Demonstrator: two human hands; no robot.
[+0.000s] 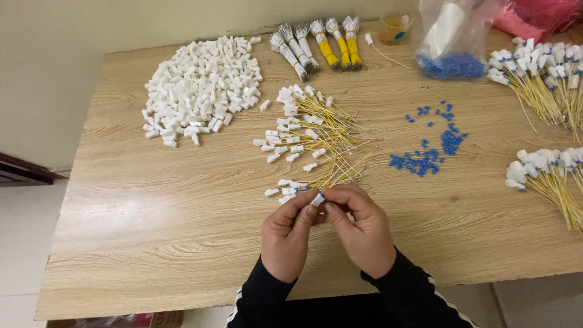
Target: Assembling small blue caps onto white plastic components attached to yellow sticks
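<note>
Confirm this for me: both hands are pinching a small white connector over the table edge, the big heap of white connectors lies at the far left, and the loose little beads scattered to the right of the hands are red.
Not quite. The loose beads are blue, not red, as the head view shows. The rest stands: the left hand and right hand pinch a small white connector, and the white heap lies far left on the table.

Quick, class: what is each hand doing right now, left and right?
Left hand: closed, pinching the small white connector.
Right hand: closed, pinching the same connector.

My wooden tabletop [152, 231] carried a heap of white plugs [203, 85], yellow wires [322, 130], scattered blue beads [428, 152] and wire bundles [316, 45].
</note>
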